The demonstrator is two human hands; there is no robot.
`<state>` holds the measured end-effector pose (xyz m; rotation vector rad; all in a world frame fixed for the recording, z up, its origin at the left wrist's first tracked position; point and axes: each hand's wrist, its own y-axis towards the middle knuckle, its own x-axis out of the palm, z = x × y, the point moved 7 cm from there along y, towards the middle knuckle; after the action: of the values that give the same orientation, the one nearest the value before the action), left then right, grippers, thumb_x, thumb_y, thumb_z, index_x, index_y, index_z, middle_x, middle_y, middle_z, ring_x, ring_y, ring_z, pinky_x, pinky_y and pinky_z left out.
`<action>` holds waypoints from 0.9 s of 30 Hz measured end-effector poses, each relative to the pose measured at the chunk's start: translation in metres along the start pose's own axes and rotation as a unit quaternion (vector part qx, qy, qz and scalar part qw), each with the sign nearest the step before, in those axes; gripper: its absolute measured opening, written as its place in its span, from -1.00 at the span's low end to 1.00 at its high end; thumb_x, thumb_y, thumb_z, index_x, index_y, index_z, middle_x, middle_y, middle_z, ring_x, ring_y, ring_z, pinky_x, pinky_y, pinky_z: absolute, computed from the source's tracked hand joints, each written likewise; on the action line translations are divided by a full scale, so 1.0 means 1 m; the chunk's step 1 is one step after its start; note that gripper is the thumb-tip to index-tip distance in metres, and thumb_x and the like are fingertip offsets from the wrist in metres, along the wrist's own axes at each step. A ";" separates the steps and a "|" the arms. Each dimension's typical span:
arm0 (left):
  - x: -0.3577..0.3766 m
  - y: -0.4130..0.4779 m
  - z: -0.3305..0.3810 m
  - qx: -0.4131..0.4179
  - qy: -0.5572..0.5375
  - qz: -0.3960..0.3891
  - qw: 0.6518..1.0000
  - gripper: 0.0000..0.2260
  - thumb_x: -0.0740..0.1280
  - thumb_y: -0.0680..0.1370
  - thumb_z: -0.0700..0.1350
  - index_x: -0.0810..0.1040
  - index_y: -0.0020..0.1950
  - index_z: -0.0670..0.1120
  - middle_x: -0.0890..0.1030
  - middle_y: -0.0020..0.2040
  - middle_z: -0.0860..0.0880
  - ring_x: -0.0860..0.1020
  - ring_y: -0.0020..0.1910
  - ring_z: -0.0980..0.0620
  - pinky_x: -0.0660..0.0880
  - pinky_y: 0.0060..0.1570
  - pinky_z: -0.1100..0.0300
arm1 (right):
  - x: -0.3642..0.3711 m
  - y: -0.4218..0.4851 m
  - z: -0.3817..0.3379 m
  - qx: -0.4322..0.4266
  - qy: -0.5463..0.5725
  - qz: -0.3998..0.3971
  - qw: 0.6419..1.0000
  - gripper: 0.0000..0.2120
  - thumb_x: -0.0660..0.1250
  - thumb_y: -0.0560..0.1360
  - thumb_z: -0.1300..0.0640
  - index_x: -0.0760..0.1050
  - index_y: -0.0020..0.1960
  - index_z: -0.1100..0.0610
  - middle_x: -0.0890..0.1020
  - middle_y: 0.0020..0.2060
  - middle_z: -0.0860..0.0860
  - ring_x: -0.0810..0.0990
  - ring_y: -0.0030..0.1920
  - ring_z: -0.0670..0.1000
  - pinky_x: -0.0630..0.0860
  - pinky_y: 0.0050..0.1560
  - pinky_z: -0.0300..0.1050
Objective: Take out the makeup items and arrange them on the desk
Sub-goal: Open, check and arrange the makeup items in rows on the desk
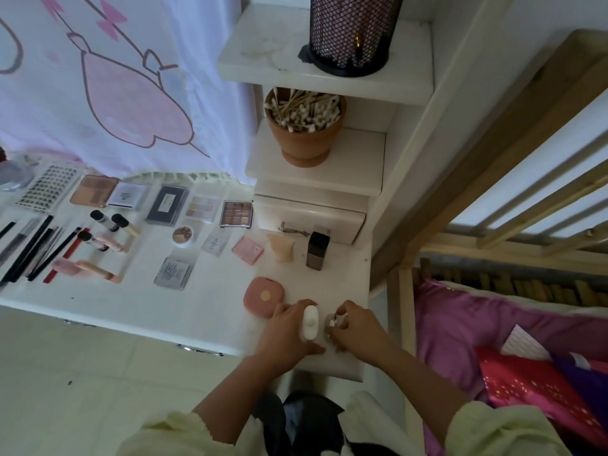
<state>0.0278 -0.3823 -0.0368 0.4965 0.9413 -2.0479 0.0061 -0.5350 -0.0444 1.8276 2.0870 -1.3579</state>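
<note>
Left hand (289,327) fingers closed around white bottle (310,322), right hand (353,329) fingers pinching small jar (330,322), both beside pink compact (263,297).

My left hand (289,334) grips a white bottle (310,323) on the desk (197,311); at three o'clock, my right hand (357,330) pinches something small (perhaps a jar (330,322)).

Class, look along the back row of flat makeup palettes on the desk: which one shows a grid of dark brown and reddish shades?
The square eyeshadow palette at the row's right end, nearest the small drawer; the others look paler or closed.
</note>
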 end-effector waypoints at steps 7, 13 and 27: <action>-0.025 -0.008 -0.005 -0.002 0.037 -0.080 0.996 -0.29 0.42 0.45 -0.20 0.16 0.51 0.10 0.25 0.46 0.07 0.20 0.46 0.02 0.21 0.44 0.06 | -0.033 0.001 -0.018 -0.003 -0.035 0.036 0.999 -0.65 0.39 0.48 -0.07 0.41 0.14 0.08 0.64 -0.18 0.05 0.63 -0.25 -0.01 0.51 -0.29 -0.20; -0.074 0.015 0.005 -0.024 -0.030 0.027 0.999 -0.62 0.20 0.61 -0.19 0.40 0.41 0.06 0.46 0.36 0.06 0.43 0.33 0.05 0.39 0.35 0.06 | -0.082 0.013 -0.081 -0.081 -0.040 0.120 0.989 -0.65 0.36 0.52 0.00 0.41 0.25 0.08 0.57 -0.11 -0.04 0.54 -0.17 -0.09 0.44 -0.21 -0.26; -0.062 0.058 0.043 0.000 -0.097 0.025 0.995 -0.57 0.21 0.60 -0.19 0.29 0.47 -0.01 0.51 0.27 0.02 0.48 0.22 0.06 0.31 0.05 0.37 | -0.077 0.055 -0.116 -0.091 -0.101 0.083 0.987 -0.75 0.44 0.43 0.04 0.52 -0.01 0.18 0.61 -0.14 0.03 0.58 -0.08 0.03 0.46 -0.19 -0.25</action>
<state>0.1103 -0.4061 0.0036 0.3108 0.8049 -2.0090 0.1303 -0.5274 0.0385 1.6735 1.8456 -1.2120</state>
